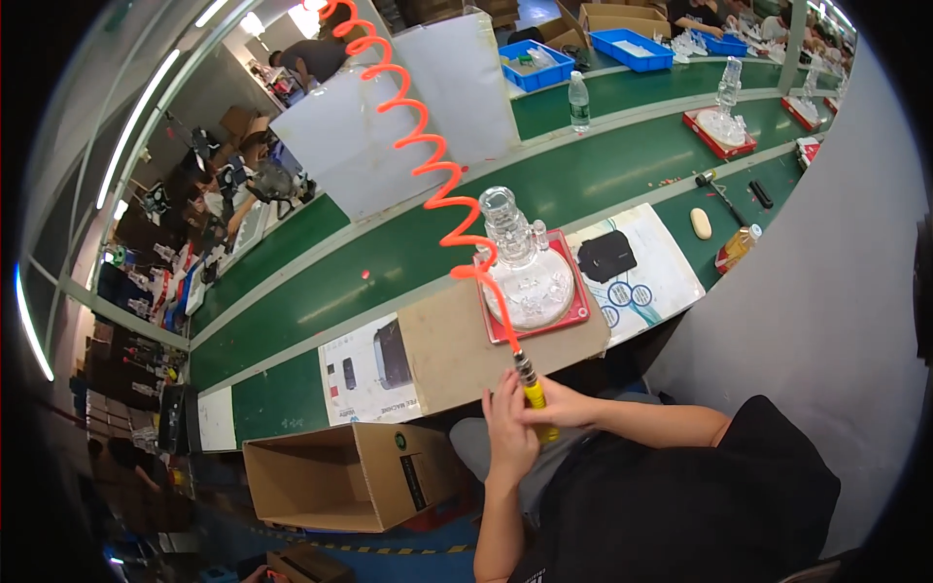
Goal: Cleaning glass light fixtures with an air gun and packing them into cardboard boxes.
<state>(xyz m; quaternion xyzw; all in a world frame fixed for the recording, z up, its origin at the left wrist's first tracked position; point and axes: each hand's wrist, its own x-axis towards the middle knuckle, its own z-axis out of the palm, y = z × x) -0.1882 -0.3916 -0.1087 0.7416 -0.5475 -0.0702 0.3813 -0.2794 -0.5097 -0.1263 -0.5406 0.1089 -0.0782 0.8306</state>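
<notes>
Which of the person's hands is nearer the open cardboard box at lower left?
Left. The left hand is to the right of the box; the right hand is farther right, gripping the yellow tool.

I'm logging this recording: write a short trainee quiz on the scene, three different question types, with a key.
1. True or false: the coiled orange hose joins the yellow tool.
2. In the picture, the open cardboard box lies on which side of the yellow tool? A) right B) left C) directly above
3. Fill in: the clear piece sits on a ____ tray.
Key: 1 true; 2 B; 3 red.
</notes>
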